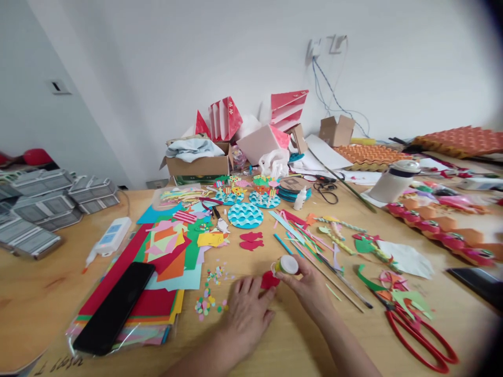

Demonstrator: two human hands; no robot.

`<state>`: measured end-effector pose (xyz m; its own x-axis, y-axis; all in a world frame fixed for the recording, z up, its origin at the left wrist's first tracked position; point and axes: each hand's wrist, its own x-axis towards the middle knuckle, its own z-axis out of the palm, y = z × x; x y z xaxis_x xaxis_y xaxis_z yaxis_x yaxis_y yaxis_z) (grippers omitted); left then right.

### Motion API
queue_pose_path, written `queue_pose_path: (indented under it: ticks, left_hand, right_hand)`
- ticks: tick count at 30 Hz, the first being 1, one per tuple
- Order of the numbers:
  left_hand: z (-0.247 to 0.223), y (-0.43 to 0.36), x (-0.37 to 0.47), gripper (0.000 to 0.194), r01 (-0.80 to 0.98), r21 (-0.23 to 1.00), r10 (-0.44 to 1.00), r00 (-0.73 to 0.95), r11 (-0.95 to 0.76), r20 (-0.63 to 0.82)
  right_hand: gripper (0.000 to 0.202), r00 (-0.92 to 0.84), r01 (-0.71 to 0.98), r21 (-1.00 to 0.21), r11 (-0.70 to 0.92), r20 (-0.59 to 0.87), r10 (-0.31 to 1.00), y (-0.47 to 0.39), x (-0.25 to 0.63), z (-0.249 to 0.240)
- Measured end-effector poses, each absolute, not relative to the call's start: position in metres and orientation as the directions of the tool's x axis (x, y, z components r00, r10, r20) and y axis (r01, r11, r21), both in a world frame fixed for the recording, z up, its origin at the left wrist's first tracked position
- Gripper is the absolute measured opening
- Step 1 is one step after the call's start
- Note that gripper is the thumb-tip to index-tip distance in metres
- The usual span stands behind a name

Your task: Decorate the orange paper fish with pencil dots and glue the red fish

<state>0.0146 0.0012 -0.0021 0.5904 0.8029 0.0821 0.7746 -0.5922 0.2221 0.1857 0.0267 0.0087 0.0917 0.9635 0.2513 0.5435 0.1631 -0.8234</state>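
Note:
My right hand [308, 288] grips a small round container [288, 264] with a white end and a yellowish label, tilted over a small red paper piece [269, 280]. My left hand [249, 309] lies flat on the table, fingers stretched out, its fingertips at the left edge of that red piece. Just beyond are two red paper fish cutouts [251, 240]. Coloured paper dots [210, 303] lie scattered left of my left hand. Farther back sits a blue disc with white waves [245, 215].
At left, a black phone [115, 306] rests on stacked coloured paper [165, 302], near a white glue gun [112, 238]. Red-handled scissors [418, 330] and paper scraps lie at right, beside thin sticks [349, 293]. A white bottle [300, 199], decorated discs [264, 199] and a cardboard box [200, 166] stand farther back.

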Motion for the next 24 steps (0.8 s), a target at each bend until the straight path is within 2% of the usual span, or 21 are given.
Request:
queue_pose_path:
  ticks: [19, 24]
  left_hand:
    - [-0.004, 0.001, 0.015, 0.042, 0.776, 0.211, 0.803, 0.591, -0.594, 0.084]
    - [-0.005, 0.001, 0.015, 0.042, 0.778, 0.209, 0.804, 0.588, -0.592, 0.086]
  right_hand:
    - [0.025, 0.104, 0.566, -0.811, 0.151, 0.252, 0.962, 0.034, 0.183, 0.006]
    - [0.02, 0.058, 0.592, -0.776, 0.216, 0.309, 0.949, 0.035, 0.179, 0.007]
